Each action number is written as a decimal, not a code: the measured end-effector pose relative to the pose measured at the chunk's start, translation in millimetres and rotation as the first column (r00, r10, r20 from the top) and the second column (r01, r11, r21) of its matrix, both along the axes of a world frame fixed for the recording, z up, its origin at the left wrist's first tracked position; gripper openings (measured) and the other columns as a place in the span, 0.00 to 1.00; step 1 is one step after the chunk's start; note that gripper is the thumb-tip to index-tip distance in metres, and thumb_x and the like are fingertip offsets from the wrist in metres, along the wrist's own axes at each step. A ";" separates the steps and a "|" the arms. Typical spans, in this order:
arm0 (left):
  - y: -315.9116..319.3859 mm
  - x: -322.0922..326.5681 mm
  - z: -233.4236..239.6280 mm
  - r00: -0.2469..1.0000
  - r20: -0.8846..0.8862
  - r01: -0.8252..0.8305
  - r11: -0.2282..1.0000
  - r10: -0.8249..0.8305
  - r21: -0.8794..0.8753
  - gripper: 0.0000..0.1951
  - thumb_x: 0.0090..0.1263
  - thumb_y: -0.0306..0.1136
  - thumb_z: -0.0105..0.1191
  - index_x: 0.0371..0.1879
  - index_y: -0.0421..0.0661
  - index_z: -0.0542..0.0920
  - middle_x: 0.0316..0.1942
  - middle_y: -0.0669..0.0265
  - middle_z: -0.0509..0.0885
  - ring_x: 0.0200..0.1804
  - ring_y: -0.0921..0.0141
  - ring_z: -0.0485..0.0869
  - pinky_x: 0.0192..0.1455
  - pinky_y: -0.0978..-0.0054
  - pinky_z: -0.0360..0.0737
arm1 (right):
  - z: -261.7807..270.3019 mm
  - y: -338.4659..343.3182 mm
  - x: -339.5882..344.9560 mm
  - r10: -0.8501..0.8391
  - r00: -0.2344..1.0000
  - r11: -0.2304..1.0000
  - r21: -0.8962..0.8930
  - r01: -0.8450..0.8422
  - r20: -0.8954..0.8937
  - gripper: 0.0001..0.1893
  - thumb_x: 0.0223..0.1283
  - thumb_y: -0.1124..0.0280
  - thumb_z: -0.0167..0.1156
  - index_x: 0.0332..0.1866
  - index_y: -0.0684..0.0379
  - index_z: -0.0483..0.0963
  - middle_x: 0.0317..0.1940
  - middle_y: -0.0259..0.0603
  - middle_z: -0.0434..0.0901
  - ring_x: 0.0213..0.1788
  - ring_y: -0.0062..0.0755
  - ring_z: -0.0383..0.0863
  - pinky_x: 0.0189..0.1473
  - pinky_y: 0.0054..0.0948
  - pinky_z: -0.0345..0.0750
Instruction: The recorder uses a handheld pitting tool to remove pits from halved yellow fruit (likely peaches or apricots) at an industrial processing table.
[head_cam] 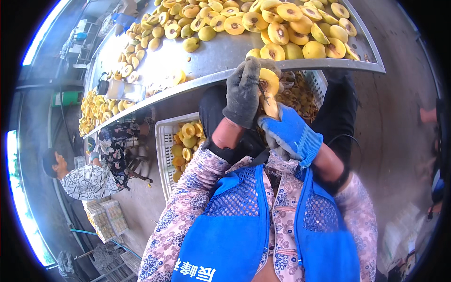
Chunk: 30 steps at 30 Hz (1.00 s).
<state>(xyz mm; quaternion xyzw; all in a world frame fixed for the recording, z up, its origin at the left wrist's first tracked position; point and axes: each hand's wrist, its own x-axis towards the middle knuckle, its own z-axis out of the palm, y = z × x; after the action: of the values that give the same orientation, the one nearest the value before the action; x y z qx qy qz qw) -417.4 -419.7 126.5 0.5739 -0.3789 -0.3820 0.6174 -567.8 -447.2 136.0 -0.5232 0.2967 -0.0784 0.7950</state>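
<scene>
My left hand [243,95], in a dark grey glove, is closed around a yellow peach half [271,80] just off the table's front edge. The cut face of the fruit is turned up, with brown at its centre. My right hand [290,132], in a blue knitted glove with grey fingers, grips the pale handle of a small pitting tool [270,106]. Its thin dark metal end lies at the fruit's centre; how deep it goes cannot be told. Under my hands, a pile of brown pits and scraps [294,97] lies in a white plastic crate [315,83].
Halved peaches [278,33] cover much of the metal table [218,51], whose raised rim runs before me. A clear bottle [121,90] lies on it. Left of my legs stands a white crate [164,148] of hollowed peach halves [188,141]. Another person [88,176] sits further left.
</scene>
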 end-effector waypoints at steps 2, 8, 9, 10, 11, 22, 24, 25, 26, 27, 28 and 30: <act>-1.6 -14.3 11.0 0.991 -0.017 -0.133 0.990 0.133 0.039 0.20 0.77 0.44 0.47 0.50 0.36 0.79 0.44 0.60 0.83 0.40 0.70 0.82 0.43 0.75 0.79 | 11.2 -3.5 -4.2 0.089 0.995 0.981 0.178 -0.080 -0.043 0.14 0.64 0.62 0.58 0.40 0.62 0.67 0.16 0.38 0.72 0.11 0.25 0.71 0.11 0.27 0.68; 6.5 -18.5 10.9 0.996 -0.056 -0.075 0.997 0.073 -0.022 0.20 0.77 0.46 0.46 0.46 0.39 0.81 0.36 0.64 0.84 0.36 0.76 0.81 0.39 0.79 0.77 | -7.5 -14.8 -21.7 0.232 0.963 0.897 0.353 -0.266 0.137 0.13 0.65 0.62 0.56 0.35 0.61 0.67 0.13 0.36 0.70 0.08 0.22 0.66 0.07 0.22 0.60; 3.9 -19.4 13.3 0.998 -0.006 -0.064 0.997 0.064 -0.042 0.23 0.78 0.48 0.42 0.47 0.39 0.80 0.35 0.63 0.85 0.36 0.74 0.82 0.39 0.78 0.78 | 3.1 -11.1 -22.0 0.217 0.958 0.887 0.372 -0.273 0.186 0.12 0.69 0.62 0.53 0.34 0.59 0.68 0.12 0.33 0.67 0.07 0.19 0.63 0.07 0.19 0.58; 3.5 -18.4 11.5 0.998 -0.010 -0.061 0.997 0.061 -0.039 0.23 0.78 0.48 0.42 0.47 0.39 0.80 0.35 0.63 0.85 0.36 0.74 0.82 0.39 0.78 0.78 | -4.7 -7.1 -22.0 0.213 0.960 0.887 0.375 -0.268 0.182 0.12 0.69 0.62 0.53 0.34 0.59 0.68 0.12 0.33 0.67 0.07 0.19 0.63 0.07 0.19 0.58; 3.8 -16.9 9.0 0.991 -0.133 0.009 1.000 -0.009 -0.002 0.21 0.79 0.45 0.42 0.46 0.38 0.81 0.35 0.64 0.86 0.35 0.76 0.82 0.39 0.78 0.78 | -19.4 -1.6 -20.8 0.155 0.901 0.760 0.534 -0.371 0.405 0.11 0.70 0.63 0.52 0.34 0.58 0.68 0.11 0.31 0.66 0.07 0.18 0.62 0.07 0.18 0.58; 13.9 -10.3 17.1 0.982 0.087 0.171 0.984 -0.166 -0.055 0.33 0.77 0.57 0.33 0.45 0.36 0.80 0.37 0.57 0.86 0.35 0.68 0.84 0.41 0.74 0.81 | -21.1 -4.7 -21.4 0.224 0.786 0.735 0.430 -0.525 0.576 0.12 0.71 0.62 0.53 0.31 0.56 0.68 0.09 0.28 0.64 0.07 0.18 0.60 0.09 0.19 0.58; 19.3 -11.3 30.4 0.947 -0.011 0.320 0.945 -0.322 -0.064 0.33 0.77 0.58 0.32 0.44 0.36 0.80 0.36 0.56 0.85 0.34 0.67 0.84 0.39 0.74 0.81 | -1.8 -10.4 -27.3 0.379 0.848 0.778 0.368 -0.509 0.370 0.13 0.70 0.62 0.54 0.30 0.55 0.68 0.09 0.29 0.64 0.07 0.18 0.61 0.09 0.19 0.59; 21.4 -14.2 34.8 0.944 -0.068 0.319 0.945 -0.324 -0.074 0.33 0.77 0.58 0.32 0.44 0.35 0.80 0.36 0.55 0.85 0.33 0.67 0.84 0.38 0.75 0.81 | 6.2 -8.3 -27.8 0.369 0.840 0.722 0.447 -0.528 0.397 0.13 0.70 0.62 0.53 0.29 0.55 0.67 0.09 0.29 0.64 0.07 0.18 0.60 0.09 0.19 0.59; 22.2 -13.1 35.3 0.944 -0.069 0.316 0.946 -0.321 -0.075 0.33 0.77 0.58 0.32 0.44 0.35 0.80 0.36 0.55 0.85 0.33 0.67 0.84 0.38 0.75 0.81 | 3.6 -5.5 -26.8 0.372 0.840 0.720 0.448 -0.530 0.395 0.13 0.70 0.62 0.53 0.29 0.55 0.67 0.09 0.29 0.64 0.07 0.18 0.60 0.09 0.19 0.59; 22.1 -9.9 36.2 0.931 -0.088 0.346 0.932 -0.355 -0.106 0.29 0.78 0.52 0.34 0.43 0.35 0.81 0.37 0.57 0.86 0.37 0.68 0.84 0.42 0.75 0.80 | -1.9 -1.6 -24.3 0.315 0.790 0.640 0.497 -0.586 0.526 0.13 0.70 0.62 0.53 0.29 0.55 0.67 0.09 0.29 0.64 0.07 0.18 0.60 0.09 0.19 0.58; 20.6 -6.9 36.3 0.915 -0.105 0.374 0.917 -0.389 -0.138 0.25 0.79 0.47 0.37 0.42 0.35 0.81 0.38 0.58 0.86 0.40 0.70 0.84 0.46 0.76 0.79 | -3.9 1.1 -23.1 0.238 0.728 0.553 0.527 -0.646 0.643 0.13 0.70 0.63 0.52 0.29 0.55 0.67 0.09 0.30 0.64 0.07 0.18 0.60 0.09 0.19 0.58; 16.0 -1.0 28.2 0.938 0.103 0.341 0.934 -0.331 -0.102 0.24 0.79 0.46 0.38 0.40 0.35 0.81 0.39 0.58 0.85 0.43 0.69 0.84 0.47 0.75 0.79 | -4.7 1.9 -26.5 0.238 0.783 0.553 0.583 -0.595 0.574 0.13 0.70 0.62 0.52 0.28 0.55 0.67 0.09 0.30 0.64 0.07 0.18 0.59 0.09 0.18 0.57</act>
<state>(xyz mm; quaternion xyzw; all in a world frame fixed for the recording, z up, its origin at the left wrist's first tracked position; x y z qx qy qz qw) -418.4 -403.8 154.7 0.4785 -0.5191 -0.4344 0.5593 -594.3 -445.3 131.3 -0.1800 -0.0183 0.1319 0.9746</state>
